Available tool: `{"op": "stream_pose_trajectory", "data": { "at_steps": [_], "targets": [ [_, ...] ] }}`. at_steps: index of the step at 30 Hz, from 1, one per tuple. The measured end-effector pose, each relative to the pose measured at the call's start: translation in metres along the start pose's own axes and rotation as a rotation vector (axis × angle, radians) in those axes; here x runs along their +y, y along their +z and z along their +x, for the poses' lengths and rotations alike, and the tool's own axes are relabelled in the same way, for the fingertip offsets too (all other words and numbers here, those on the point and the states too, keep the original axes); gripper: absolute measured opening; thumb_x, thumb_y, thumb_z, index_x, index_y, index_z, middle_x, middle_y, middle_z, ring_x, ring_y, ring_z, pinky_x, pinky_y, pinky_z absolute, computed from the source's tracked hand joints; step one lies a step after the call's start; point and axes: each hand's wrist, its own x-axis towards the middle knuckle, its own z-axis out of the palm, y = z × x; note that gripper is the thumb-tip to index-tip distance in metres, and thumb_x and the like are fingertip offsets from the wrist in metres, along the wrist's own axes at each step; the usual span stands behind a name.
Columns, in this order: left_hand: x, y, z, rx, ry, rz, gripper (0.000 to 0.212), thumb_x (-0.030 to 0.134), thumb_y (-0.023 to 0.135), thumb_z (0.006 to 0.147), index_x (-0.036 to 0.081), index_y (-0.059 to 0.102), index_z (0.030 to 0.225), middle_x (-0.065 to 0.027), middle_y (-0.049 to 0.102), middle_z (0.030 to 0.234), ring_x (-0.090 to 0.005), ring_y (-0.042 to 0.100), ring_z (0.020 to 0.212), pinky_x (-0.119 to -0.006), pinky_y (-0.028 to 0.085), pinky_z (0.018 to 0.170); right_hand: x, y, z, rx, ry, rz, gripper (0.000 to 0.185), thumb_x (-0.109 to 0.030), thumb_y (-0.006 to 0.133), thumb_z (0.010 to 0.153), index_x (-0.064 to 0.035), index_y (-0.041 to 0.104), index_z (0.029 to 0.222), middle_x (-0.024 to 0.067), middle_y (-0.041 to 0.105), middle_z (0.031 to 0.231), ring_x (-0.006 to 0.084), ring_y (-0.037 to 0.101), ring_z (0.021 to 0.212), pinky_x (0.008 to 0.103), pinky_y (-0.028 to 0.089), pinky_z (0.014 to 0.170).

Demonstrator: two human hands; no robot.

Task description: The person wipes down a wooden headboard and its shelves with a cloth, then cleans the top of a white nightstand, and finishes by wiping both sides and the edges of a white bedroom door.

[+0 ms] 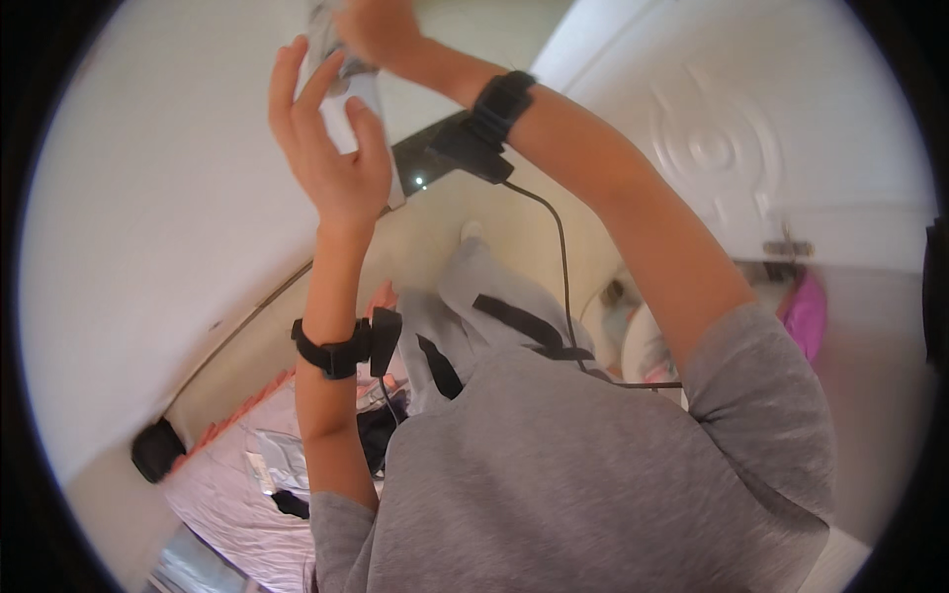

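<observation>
My left hand (326,141) is raised at the upper left, fingers apart, in front of a white door edge with a metal fitting (339,85). Nothing shows between its fingers. My right hand (382,30) is at the top, blurred and partly cut off by the picture's rim, close to the same fitting. Whether it holds anything cannot be told. A black strapped device (334,348) sits on the left forearm, and another (493,122) on the right wrist; a black cable runs from each.
A white panelled door (704,148) with a metal handle stands to the right. A pale wall or door surface (148,185) fills the left. Pink bedding (245,511) with a silvery packet (282,456) lies low left, near a black object (158,450). A magenta item (808,315) hangs at right.
</observation>
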Motion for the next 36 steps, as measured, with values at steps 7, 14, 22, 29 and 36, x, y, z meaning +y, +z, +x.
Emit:
{"op": "stream_pose_trajectory", "data": {
  "at_steps": [7, 14, 22, 29, 36],
  "targets": [
    [0.243, -0.356, 0.056, -0.232, 0.07, -0.144, 0.027, -0.001, 0.046, 0.08, 0.0, 0.051, 0.107, -0.0126, 0.049, 0.119, -0.0271, 0.046, 0.109, -0.033, 0.034, 0.092, -0.404, -0.18, -0.06, -0.908, 0.726, 0.449, 0.056, -0.009, 0.051, 0.071, -0.0192, 0.043, 0.126, 0.0168, 0.054, 0.112, 0.0311, 0.051, 0.101, 0.0341, 0.039, 0.088],
    [0.337, -0.238, 0.028, -0.753, -0.049, -0.48, 0.022, 0.011, 0.049, 0.085, 0.004, 0.055, 0.105, -0.0101, 0.056, 0.107, -0.0246, 0.051, 0.1, -0.032, 0.038, 0.087, -0.421, -0.429, -0.243, -0.355, 1.36, 0.249, 0.05, -0.014, 0.053, 0.072, -0.0098, 0.047, 0.121, 0.0124, 0.057, 0.108, 0.0226, 0.054, 0.097, 0.033, 0.042, 0.084],
    [0.461, -0.094, 0.02, -0.884, 0.428, -0.854, 0.02, 0.012, 0.052, 0.082, 0.007, 0.056, 0.101, -0.0099, 0.05, 0.117, -0.0272, 0.044, 0.11, -0.038, 0.035, 0.092, -0.497, -0.636, -0.242, 0.712, 1.256, -0.732, 0.043, -0.015, 0.052, 0.075, -0.0033, 0.049, 0.116, 0.0094, 0.059, 0.098, 0.0144, 0.055, 0.085, 0.0266, 0.045, 0.074],
    [0.556, 0.047, 0.046, -0.443, 0.441, -1.039, 0.027, 0.007, 0.053, 0.079, 0.006, 0.055, 0.106, -0.0136, 0.044, 0.123, -0.0304, 0.037, 0.118, -0.041, 0.029, 0.096, -0.449, -0.764, -0.134, 1.164, 0.609, -0.987, 0.056, -0.012, 0.049, 0.076, 0.0029, 0.033, 0.127, 0.0223, 0.052, 0.109, 0.0272, 0.05, 0.1, 0.0328, 0.04, 0.083],
    [0.551, 0.163, 0.097, -0.157, 0.483, -0.909, 0.04, 0.012, 0.051, 0.079, 0.008, 0.048, 0.118, -0.0164, 0.035, 0.132, -0.034, 0.028, 0.124, -0.052, 0.016, 0.1, -0.291, -0.817, -0.119, 0.918, 0.641, -1.769, 0.055, -0.018, 0.047, 0.076, -0.006, 0.036, 0.128, 0.0226, 0.038, 0.128, 0.0336, 0.033, 0.12, 0.0456, 0.024, 0.098]
  ]
}}
